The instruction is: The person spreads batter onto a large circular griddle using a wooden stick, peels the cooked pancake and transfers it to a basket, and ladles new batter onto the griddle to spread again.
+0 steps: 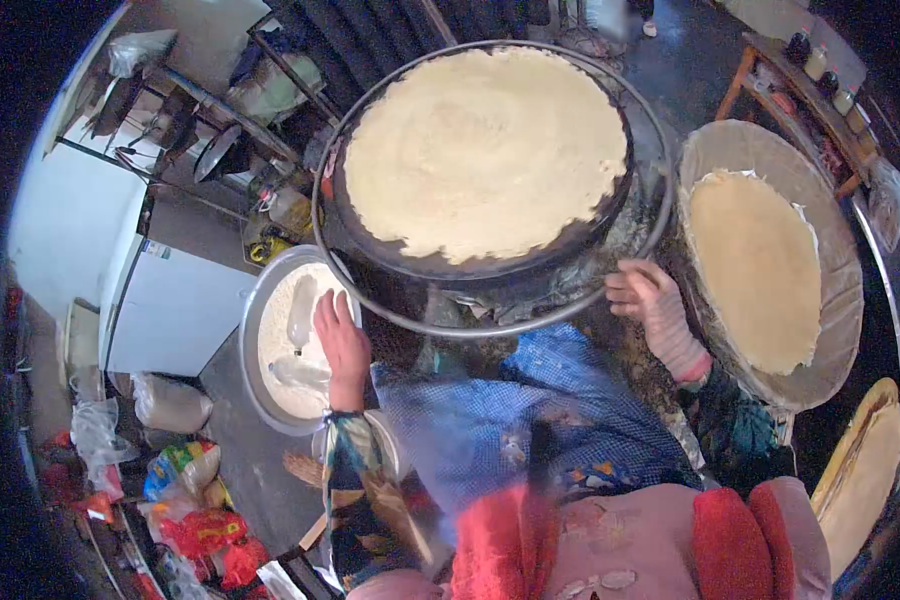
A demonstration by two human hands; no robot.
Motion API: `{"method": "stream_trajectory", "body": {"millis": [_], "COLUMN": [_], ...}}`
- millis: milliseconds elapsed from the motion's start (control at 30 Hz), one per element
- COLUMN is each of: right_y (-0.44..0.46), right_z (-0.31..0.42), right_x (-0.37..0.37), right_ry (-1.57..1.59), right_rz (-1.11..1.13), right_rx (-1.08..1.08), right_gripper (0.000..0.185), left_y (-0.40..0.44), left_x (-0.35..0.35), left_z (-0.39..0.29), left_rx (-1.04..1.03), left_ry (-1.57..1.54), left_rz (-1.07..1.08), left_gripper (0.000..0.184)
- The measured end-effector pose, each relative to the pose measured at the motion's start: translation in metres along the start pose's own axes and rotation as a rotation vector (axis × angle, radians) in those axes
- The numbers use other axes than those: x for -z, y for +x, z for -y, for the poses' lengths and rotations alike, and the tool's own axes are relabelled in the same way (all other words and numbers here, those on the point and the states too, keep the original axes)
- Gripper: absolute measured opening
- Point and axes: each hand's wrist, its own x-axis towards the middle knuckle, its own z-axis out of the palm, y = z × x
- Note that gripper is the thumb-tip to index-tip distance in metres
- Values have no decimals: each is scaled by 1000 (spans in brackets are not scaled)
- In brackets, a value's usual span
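Note:
A large round griddle (590,225) holds a thin, pale pancake (480,150) that spreads almost to its edge. A metal ring (440,328) surrounds the griddle. My left hand (342,340) is over the right side of a metal basin (253,375), its fingers stretched out and nothing visible in them. Pale batter or flour (275,310) fills the basin, with a clear scoop-like object (300,372) lying in it. My right hand (652,305) is at the ring's lower right, fingers curled inward; whether they hold anything is hidden.
At the right, a wide round tray (845,270) carries another flat pancake (755,270). A folded stack of flatbread (860,480) lies lower right. A wooden shelf (800,110) with bottles stands behind. On the left are a white cabinet (175,310) and several plastic bags (205,530).

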Motion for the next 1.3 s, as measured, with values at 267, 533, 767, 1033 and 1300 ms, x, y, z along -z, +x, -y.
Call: {"method": "stream_trajectory", "body": {"millis": [267,533,767,1033,1300], "right_y": [41,149,171,96,19], "right_z": [-3,-21,97,59,-37], "right_x": [-95,-94,-99,-24,10], "right_ry": [-1498,-1883,-1906,-1525,229], "right_rz": [43,166,-8,-142,-151], "right_rx": [882,1009,986,1257,-2], "right_gripper": [37,36,15,33,38], "left_y": [-7,-33,-36,-26,62], "left_x": [-64,-56,-58,31,-50], "left_z": [2,-164,-207,-174,-151], "left_rx": [-270,-164,-214,-91,-56], "left_ry": [-71,-404,-526,-385,-136], "left_rz": [432,376,279,-17,406], "left_gripper": [37,36,52,51,55]}}
